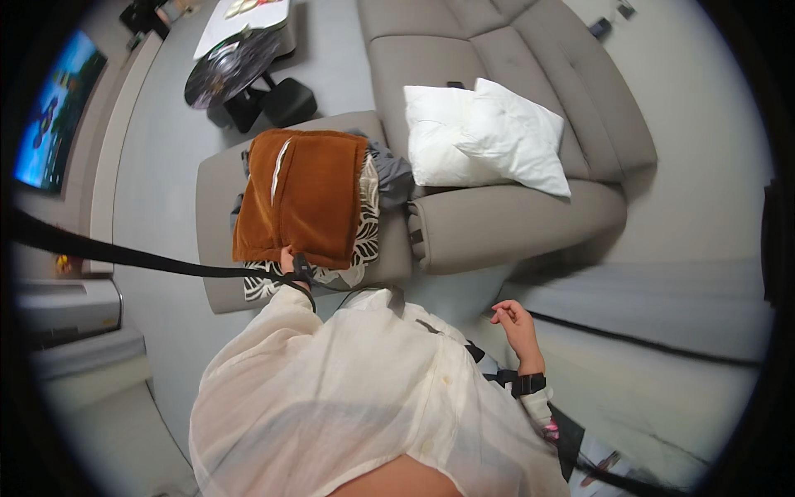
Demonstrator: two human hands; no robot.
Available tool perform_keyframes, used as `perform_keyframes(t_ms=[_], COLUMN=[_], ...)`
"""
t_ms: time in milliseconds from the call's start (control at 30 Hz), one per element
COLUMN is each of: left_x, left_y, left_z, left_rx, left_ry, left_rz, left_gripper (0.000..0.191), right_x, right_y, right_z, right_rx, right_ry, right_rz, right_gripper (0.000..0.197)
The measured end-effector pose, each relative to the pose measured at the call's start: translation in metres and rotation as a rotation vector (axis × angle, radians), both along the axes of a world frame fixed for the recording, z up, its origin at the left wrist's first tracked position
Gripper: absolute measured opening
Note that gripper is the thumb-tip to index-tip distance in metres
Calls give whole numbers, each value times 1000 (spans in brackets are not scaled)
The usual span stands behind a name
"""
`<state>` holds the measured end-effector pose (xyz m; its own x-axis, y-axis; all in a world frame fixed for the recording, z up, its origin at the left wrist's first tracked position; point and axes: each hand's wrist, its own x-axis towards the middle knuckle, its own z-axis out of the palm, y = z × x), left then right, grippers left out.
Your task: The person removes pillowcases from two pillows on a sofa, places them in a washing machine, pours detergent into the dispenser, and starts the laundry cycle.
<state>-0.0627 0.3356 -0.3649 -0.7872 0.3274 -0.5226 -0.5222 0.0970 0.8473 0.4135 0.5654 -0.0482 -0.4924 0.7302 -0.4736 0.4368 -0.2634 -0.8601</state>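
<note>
A brown velvety cushion cover (320,192) with an open white-edged zip slit lies on the grey sofa's chaise (214,186). My left hand (287,259) grips its near edge; most of the fingers are hidden by the fabric and a wrist device. Under the cover, a black-and-white leaf-patterned fabric (367,233) sticks out at the right and near sides. Grey crumpled cloth (390,174) rests by its far right corner. My right hand (517,329) hangs in the air at my right side, holding nothing, fingers loosely curled with the thumb apart.
Two white cushion inserts (441,136) overlap on the sofa seat, behind the padded armrest (522,220). A dark round side table (230,65) and a white table (248,12) stand beyond the chaise. A black strap (155,261) crosses the view at left.
</note>
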Motion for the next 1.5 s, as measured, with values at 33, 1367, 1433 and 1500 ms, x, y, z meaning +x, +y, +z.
perform_keyframes(t_ms=[33,1367,1433,1500], left_x=[-5,-50,-47,-30], left_y=[12,96,98,102], left_z=[9,267,309,338], left_rx=[-58,833,954,1041], left_ry=[55,-481,-385,-316], left_rz=[-35,-321,-420,-526], left_gripper=[21,39,41,43], right_x=[8,-24,-24,-22], right_y=[-12,-361,-383,-406], right_z=[-1,-46,-45,-48], right_rx=[23,67,29,30], right_ry=[16,-154,-6,27], right_rz=[-53,-555,-614,-693], right_gripper=[12,10,9,8])
